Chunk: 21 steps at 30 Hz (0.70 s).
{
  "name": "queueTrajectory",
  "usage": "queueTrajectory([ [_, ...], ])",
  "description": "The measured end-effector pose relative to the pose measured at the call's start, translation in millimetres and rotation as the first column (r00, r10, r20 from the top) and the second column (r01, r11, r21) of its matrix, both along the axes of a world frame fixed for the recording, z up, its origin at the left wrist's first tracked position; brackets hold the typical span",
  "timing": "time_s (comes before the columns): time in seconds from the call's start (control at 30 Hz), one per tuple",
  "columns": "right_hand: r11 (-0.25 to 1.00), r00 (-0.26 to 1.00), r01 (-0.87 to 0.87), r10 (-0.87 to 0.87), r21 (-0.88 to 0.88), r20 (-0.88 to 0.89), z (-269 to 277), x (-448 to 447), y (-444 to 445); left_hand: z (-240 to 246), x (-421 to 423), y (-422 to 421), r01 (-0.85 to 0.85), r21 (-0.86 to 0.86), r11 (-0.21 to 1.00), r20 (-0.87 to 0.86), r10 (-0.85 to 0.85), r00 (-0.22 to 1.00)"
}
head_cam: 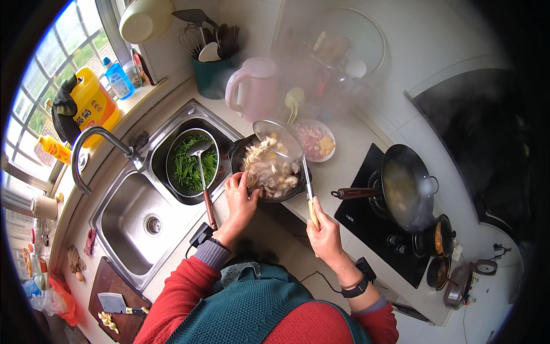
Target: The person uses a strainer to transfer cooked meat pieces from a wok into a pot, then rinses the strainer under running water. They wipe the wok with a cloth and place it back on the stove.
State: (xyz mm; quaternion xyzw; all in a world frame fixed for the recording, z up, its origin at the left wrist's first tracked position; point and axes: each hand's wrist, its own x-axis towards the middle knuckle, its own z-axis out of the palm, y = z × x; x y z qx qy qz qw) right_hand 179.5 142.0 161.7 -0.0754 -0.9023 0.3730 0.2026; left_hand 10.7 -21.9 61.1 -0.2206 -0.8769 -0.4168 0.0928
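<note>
My right hand (325,232) grips the pale handle of a round skimmer (281,135). The skimmer's bowl is over the far side of a dark pot (307,182), which is heaped with pale meat pieces (275,174). At the pot's near left edge is my left hand (239,202), fingers spread and holding nothing I can see. Its fingertips are close to the meat; whether they touch it is unclear. A white plate of raw pink meat (314,137) sits just beyond the pot, to the right.
Left of the pot, a double sink (129,215) holds a pan of chopped greens (184,170) with a ladle (201,165) across it. A steaming wok (406,189) stands on the black hob (365,223). A cleaver (112,303) lies on a cutting board (107,275). Steam blurs the back corner.
</note>
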Motion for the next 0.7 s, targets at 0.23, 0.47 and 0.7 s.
queueTrajectory([
  [0.23, 0.968, 0.993, 0.103, -0.086, -0.231, 0.086, 9, 2, -3, -6, -5, 1, 0.017, 0.047, 0.999, 0.022, -0.018, 1.000],
  [0.47, 0.532, 0.976, 0.216, -0.081, -0.819, 0.204, 46, 3, 3, 0, -5, -3, 0.025, 0.083, 0.996, 0.024, -0.027, 0.999],
  [0.7, 0.486, 0.954, 0.253, -0.271, -0.837, 0.130, 94, 52, 42, 9, 8, -6, 0.071, 0.180, 0.981, -0.009, -0.071, 0.997],
])
